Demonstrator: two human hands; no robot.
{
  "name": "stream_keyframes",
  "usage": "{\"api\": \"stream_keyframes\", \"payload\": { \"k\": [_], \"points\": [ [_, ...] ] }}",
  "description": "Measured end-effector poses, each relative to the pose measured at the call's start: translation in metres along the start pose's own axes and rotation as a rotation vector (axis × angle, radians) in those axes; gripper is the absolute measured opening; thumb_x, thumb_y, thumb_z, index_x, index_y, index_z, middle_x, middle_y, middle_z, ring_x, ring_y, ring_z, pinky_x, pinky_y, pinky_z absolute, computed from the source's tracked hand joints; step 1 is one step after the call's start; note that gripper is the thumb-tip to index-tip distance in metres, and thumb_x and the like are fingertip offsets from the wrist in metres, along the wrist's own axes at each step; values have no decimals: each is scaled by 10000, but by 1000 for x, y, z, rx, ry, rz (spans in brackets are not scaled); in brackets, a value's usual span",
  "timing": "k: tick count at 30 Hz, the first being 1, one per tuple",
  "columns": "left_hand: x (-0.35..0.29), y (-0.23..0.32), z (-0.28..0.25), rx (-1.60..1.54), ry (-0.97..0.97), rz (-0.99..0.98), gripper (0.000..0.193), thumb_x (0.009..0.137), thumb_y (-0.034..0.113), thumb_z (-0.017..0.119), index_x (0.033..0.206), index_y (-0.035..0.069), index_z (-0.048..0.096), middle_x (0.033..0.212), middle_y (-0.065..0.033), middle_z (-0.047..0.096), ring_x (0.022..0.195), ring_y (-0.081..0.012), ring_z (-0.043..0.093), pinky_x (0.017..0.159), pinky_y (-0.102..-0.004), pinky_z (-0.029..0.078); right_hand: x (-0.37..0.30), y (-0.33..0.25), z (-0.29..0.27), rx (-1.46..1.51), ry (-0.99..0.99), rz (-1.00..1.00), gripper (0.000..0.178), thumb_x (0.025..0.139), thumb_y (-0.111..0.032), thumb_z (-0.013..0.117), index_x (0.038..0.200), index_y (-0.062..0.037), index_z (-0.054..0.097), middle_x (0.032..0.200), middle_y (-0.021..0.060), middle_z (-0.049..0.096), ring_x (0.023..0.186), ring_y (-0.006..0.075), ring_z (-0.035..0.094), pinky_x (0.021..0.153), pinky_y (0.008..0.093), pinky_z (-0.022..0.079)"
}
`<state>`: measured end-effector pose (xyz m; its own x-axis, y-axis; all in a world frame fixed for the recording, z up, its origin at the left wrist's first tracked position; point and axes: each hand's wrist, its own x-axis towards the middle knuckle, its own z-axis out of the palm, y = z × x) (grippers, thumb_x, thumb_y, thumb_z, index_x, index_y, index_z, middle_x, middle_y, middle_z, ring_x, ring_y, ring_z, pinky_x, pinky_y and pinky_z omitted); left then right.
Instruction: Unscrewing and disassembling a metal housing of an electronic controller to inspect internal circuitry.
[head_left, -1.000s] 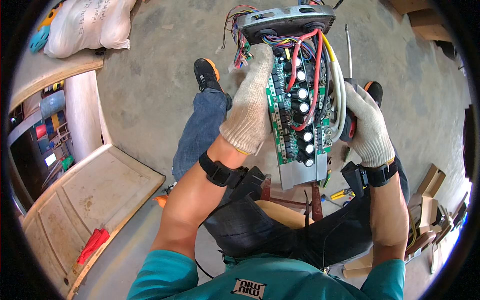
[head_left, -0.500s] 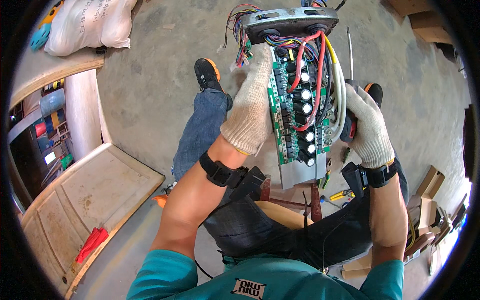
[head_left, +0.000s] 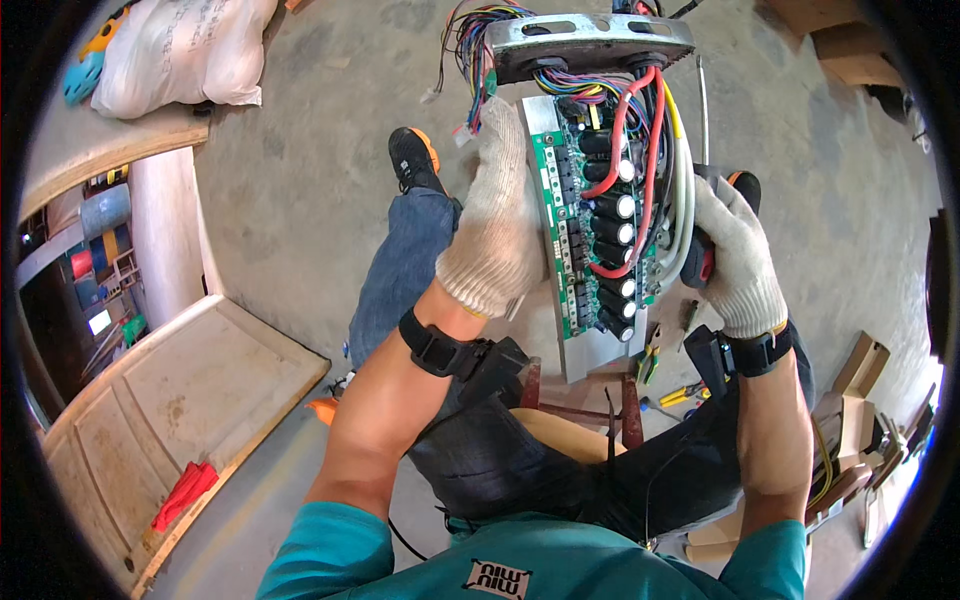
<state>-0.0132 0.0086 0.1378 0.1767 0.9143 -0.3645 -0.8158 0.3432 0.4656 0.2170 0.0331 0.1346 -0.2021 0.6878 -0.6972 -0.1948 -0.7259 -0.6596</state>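
Observation:
A long green circuit board (head_left: 573, 240) with a row of black capacitors sits on a silver metal heat sink (head_left: 600, 355), above my knees. A metal end plate (head_left: 590, 45) hangs at its far end, with thick red, yellow and white cables running through to the board. My left hand (head_left: 495, 200), in a knitted glove, is against the board's left side; its fingers curl out of sight beneath. Beside its thumb hangs a bundle of thin coloured wires (head_left: 478, 45). On the right, my gloved right hand (head_left: 738, 245) closes round a black-and-red power screwdriver (head_left: 698, 262) with a long thin bit pointing away.
Pliers (head_left: 651, 355) and yellow-handled cutters (head_left: 685, 393) lie below the board. A wooden panel (head_left: 200, 400) with a red cloth (head_left: 187, 495) is at left. White sacks (head_left: 180, 55) rest at the far left; opened cardboard boxes (head_left: 860, 370) lie at right.
The board has tilted and shifted slightly right, showing more of the heat sink's left edge. My left thumb has come off the board's far corner toward the wires. My right hand has barely moved.

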Motion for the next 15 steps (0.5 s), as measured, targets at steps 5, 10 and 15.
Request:
{"api": "stream_keyframes", "payload": {
  "k": [5, 10, 15],
  "points": [
    [-3, -5, 5, 27, 57, -51, 836, 1115, 728, 433, 1586, 44, 526, 1412, -159, 721, 1198, -306, 770, 1031, -490, 666, 8, 3, -6, -37, -43, -13, 287, 1133, -310, 688, 1217, -39, 730, 898, -29, 740, 629, 23, 608, 527, 198, 454],
    [-6, -5, 1, 104, 32, -60, 782, 1123, 673, 491, 1572, 34, 532, 1377, -173, 732, 1130, -291, 794, 969, -477, 691, 10, 8, -9, -122, -69, -40, 285, 1134, -339, 688, 1183, -62, 731, 842, -44, 724, 556, 4, 556, 470, 189, 406],
    [-9, -3, -5, 31, 46, -160, 559, 1117, 455, 633, 1444, 2, 635, 1248, -164, 784, 1037, -271, 812, 891, -443, 704, 9, 7, -7, -171, -52, -80, 297, 1137, -372, 681, 1171, -80, 719, 806, -68, 681, 566, 3, 530, 489, 192, 397]
  ]
}}
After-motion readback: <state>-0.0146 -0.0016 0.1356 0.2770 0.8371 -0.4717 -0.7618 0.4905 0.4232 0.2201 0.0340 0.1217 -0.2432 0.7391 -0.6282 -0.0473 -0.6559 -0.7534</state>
